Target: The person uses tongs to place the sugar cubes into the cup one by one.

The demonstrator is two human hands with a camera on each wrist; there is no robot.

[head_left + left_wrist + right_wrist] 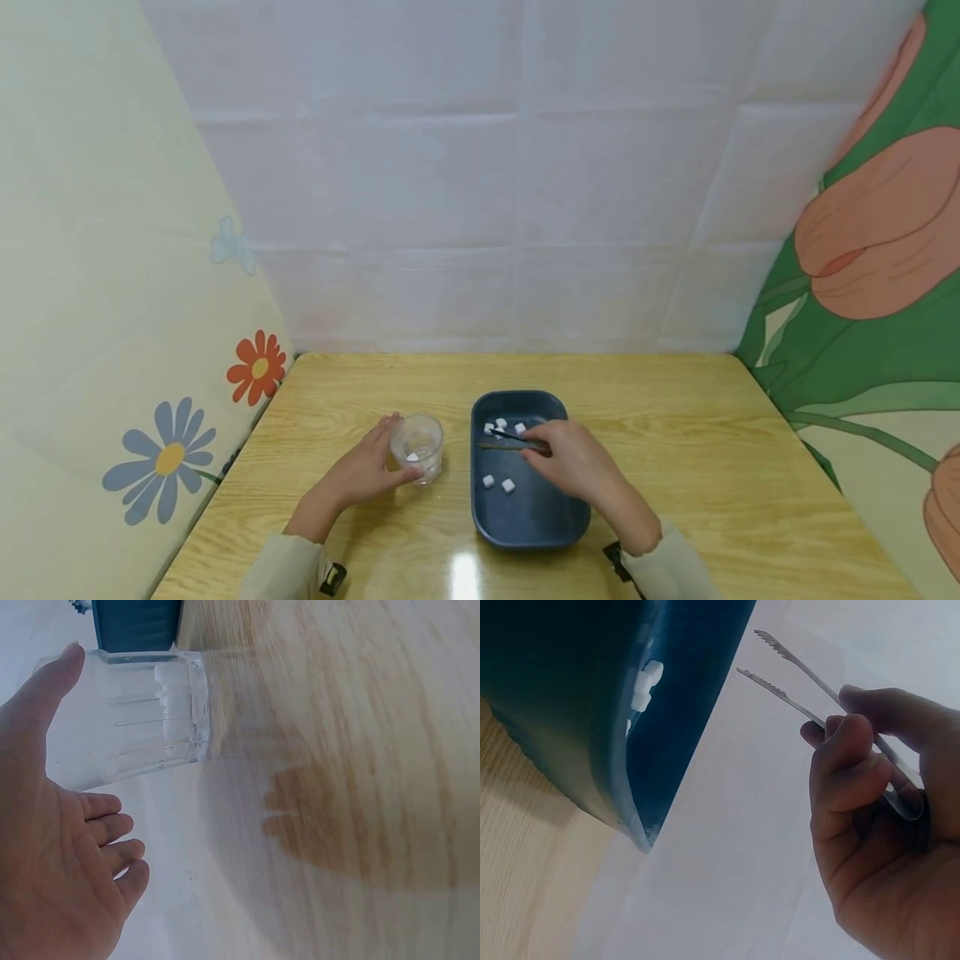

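Observation:
On the left, my left hand (369,468) holds a clear glass (417,446), thumb on the near side and fingers on the far side. Small white cubes (169,697) lie at the bottom of that upright glass. My right hand (573,458) pinches metal tweezers (787,694) between thumb and fingers, above a dark blue tray (532,525). Their serrated tips are spread, with nothing between them. Several white cubes (508,486) lie in the tray, some clustered by the tweezer tips at its far left part.
The wooden table (660,433) carries the glass and tray side by side, a short gap between them. A pale hanging sheet (480,208) backs the table. Printed flower cloths (168,458) stand at both sides.

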